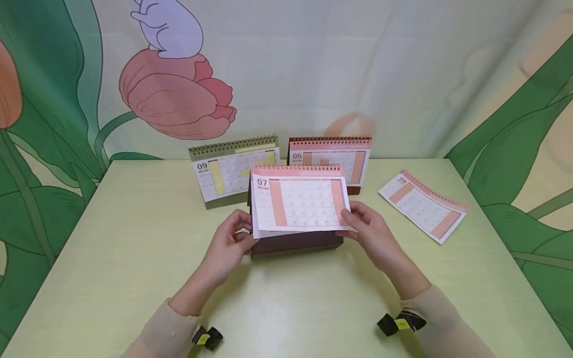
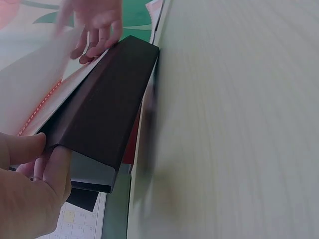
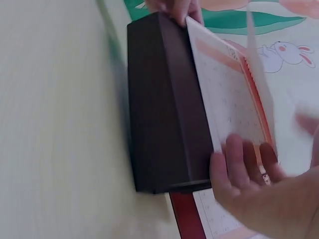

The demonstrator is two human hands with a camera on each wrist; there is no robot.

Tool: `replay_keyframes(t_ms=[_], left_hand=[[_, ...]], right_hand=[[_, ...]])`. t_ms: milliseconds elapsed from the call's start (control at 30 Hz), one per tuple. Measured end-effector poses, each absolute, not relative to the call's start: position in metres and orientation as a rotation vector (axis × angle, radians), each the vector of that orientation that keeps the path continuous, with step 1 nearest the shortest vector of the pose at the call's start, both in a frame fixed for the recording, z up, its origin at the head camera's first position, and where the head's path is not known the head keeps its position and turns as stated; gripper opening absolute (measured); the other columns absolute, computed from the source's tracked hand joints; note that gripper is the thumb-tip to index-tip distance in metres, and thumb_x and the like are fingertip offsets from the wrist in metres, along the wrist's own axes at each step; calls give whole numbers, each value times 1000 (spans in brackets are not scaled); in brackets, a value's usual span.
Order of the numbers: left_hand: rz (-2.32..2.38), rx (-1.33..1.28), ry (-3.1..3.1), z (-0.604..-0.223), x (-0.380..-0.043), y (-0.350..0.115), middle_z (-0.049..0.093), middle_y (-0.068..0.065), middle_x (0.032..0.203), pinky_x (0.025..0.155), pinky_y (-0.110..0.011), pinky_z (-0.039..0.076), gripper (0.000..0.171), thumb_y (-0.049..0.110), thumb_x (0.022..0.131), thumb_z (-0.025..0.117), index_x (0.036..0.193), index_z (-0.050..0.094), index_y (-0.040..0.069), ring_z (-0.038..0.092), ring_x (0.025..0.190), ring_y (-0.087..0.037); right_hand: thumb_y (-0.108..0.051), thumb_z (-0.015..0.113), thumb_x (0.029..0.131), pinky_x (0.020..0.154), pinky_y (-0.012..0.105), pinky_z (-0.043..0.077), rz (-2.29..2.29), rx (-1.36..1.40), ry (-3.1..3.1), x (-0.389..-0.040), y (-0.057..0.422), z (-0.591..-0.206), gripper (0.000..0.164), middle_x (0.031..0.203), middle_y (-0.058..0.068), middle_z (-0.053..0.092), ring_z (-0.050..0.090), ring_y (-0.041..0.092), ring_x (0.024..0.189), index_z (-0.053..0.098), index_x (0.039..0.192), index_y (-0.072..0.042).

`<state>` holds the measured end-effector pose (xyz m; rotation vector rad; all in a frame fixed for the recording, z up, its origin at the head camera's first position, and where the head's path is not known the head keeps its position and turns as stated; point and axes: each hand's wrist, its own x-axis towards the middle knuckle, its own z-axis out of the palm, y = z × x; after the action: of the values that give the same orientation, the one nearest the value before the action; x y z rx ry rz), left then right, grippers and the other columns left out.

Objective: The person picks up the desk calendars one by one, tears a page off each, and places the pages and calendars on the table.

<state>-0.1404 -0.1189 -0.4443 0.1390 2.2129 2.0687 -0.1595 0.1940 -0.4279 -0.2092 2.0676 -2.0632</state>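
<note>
A dark desk calendar stand (image 1: 297,244) tilts in front of me between both hands. Over it lies a loose calendar page marked 07 (image 1: 309,201), pink along its top, with another sheet (image 3: 219,84) beneath. My left hand (image 1: 233,233) grips the stand's left end, thumb on the sheet side and fingers at the open end of the dark base (image 2: 107,94). At the other side, my right hand (image 1: 369,231) pinches the right edge of page 07, its thumb in front. In the right wrist view its fingers (image 3: 237,154) lie along the lower sheet.
Behind stand a green desk calendar marked 09 (image 1: 233,171) and a red one marked 05 (image 1: 362,169), partly hidden by the held page. A loose page marked 08 (image 1: 423,206) lies to the right on the pale table (image 1: 134,223). A printed curtain (image 1: 304,74) hangs behind.
</note>
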Motion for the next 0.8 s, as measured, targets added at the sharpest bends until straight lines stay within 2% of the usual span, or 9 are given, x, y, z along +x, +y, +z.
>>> replay_keyframes(t_ms=[67,200,400,633,800], left_hand=[[2062,144,2224,-445,-141,-120,62,-16,99,61,-25,49,25,-16,93,58,111,53,0,56,66,-19],[2081,146,2220,-445,-141,-119,61,-15,98,60,-25,47,25,-17,92,58,111,54,-1,54,65,-19],[2097,169,2239,-445,-142,-117,60,-15,98,58,-24,45,27,-20,90,55,110,54,-3,55,66,-19],[2061,205,2295,-445,-142,-116,61,-17,97,59,-25,46,24,-17,91,60,109,55,-2,58,69,-22],[2032,185,2322,-444,-141,-114,62,-20,97,58,-24,43,24,-17,91,61,109,55,-2,55,66,-21]], right_hand=[[-13,58,106,92,38,56,-2109,-133,2067,-161,193,-428,38,117,17,61,67,20,102,49,133,12],[-6,61,103,88,37,58,-2147,-28,2094,-162,190,-429,28,106,14,61,67,19,94,54,122,13],[-2,66,99,80,26,58,-2141,21,2163,-160,186,-429,17,95,10,62,62,15,84,56,104,11],[2,65,99,71,22,49,-2201,-134,2259,-152,175,-430,15,94,10,61,53,17,83,52,93,6],[5,63,99,76,21,51,-2314,-118,2237,-145,161,-437,15,101,12,64,59,17,91,50,91,7]])
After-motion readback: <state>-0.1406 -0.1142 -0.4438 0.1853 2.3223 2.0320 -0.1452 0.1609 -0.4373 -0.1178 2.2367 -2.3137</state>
